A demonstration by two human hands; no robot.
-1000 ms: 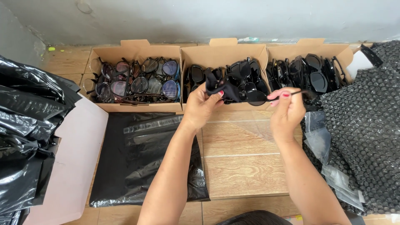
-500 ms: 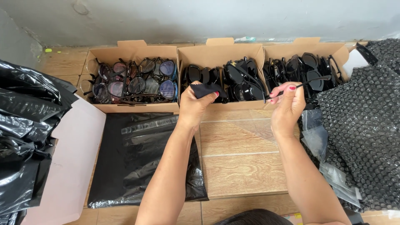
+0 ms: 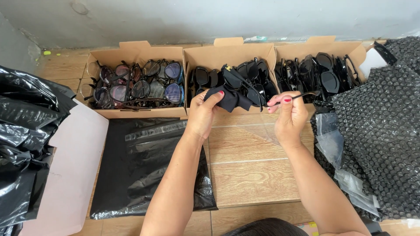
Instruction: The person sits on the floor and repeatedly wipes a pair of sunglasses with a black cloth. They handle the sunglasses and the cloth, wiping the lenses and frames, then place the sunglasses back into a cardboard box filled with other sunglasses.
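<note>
My left hand (image 3: pixel 204 111) grips a black cloth (image 3: pixel 225 98) pressed against a pair of black sunglasses (image 3: pixel 245 85), just in front of the middle cardboard box (image 3: pixel 232 47). My right hand (image 3: pixel 288 112) pinches the thin temple arm of the same sunglasses (image 3: pixel 306 93) between thumb and fingers. The glasses are held above the front edge of the middle box, which is full of black sunglasses.
A left box (image 3: pixel 131 54) holds tinted, thin-framed glasses; a right box (image 3: pixel 337 48) holds more black sunglasses. Black plastic bags (image 3: pixel 144 170) lie on the wooden floor, more black plastic (image 3: pixel 22 131) and a pale board (image 3: pixel 70 175) at left. Black bubble wrap (image 3: pixel 385 131) is piled at right.
My left hand took up the black cloth and brought it onto the sunglasses. Both hands drew slightly back from the boxes, holding the pair between them.
</note>
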